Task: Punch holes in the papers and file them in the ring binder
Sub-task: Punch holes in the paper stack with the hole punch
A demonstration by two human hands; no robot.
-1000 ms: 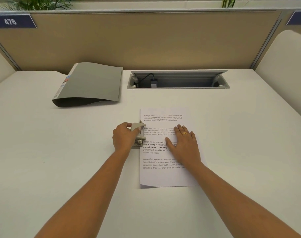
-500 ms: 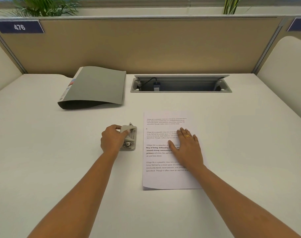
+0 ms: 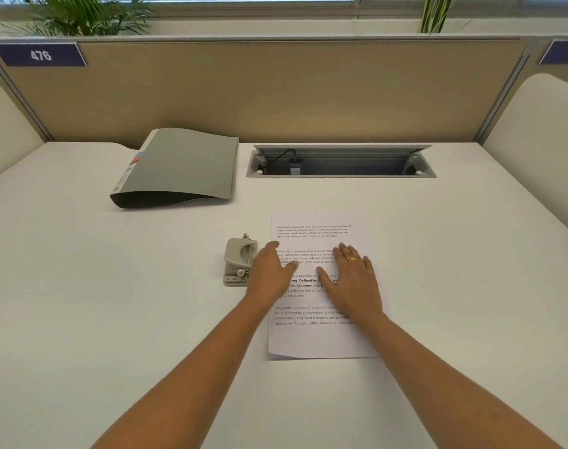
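Observation:
Printed papers lie flat on the white desk in front of me. My right hand rests flat on them, fingers spread, a gold ring on one finger. My left hand is open with straight fingers at the papers' left edge, holding nothing. The small grey hole punch stands on the desk just left of that hand, apart from the papers. The grey ring binder lies closed at the back left.
An open cable tray with a plug and cord is sunk into the desk behind the papers. A beige partition walls off the back; curved white side panels stand left and right.
My left hand pulled the punch off the papers' left edge, set it down to the left, let go, and moved right onto the papers' edge. My right hand stayed pressed on the papers.

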